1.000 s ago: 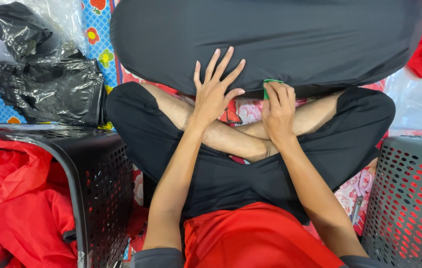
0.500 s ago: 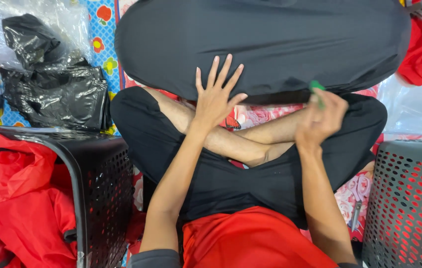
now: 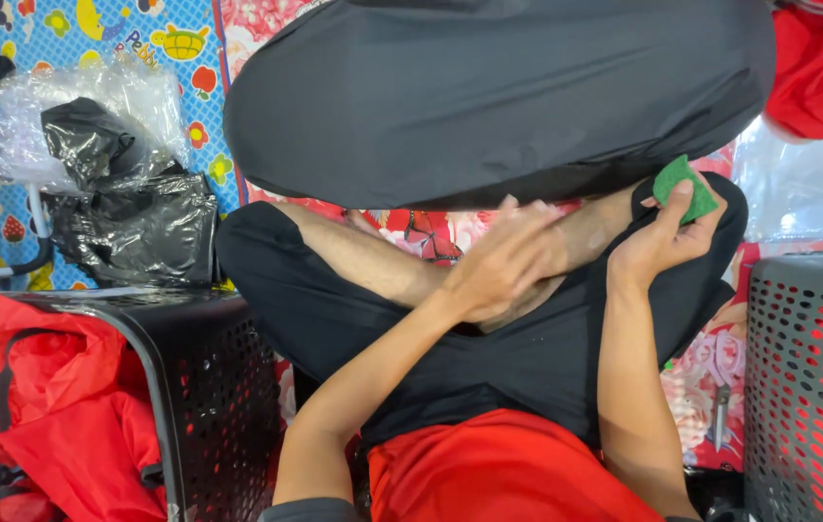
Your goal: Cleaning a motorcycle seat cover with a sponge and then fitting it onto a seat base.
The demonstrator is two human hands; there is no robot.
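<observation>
I sit cross-legged in black trousers with a large black fabric sheet [image 3: 499,92] spread on the floor in front of my legs. My right hand [image 3: 663,242] pinches a small green square piece [image 3: 684,188] near the sheet's right edge, above my right knee. My left hand [image 3: 503,266] hovers over my crossed shins just below the sheet's near edge, fingers loosely together and pointing right, holding nothing. A red garment [image 3: 499,474] lies across my lap.
A black mesh basket [image 3: 208,387] at the left holds red fabric [image 3: 54,406]. A grey perforated basket [image 3: 808,377] stands at the right. Crumpled black plastic bags [image 3: 131,213] and clear plastic lie at the upper left on a colourful mat. More red cloth [image 3: 813,68] sits at the upper right.
My left hand has lifted off the black sheet and drawn back over my shins. My right hand carried the green piece further right and raised it.
</observation>
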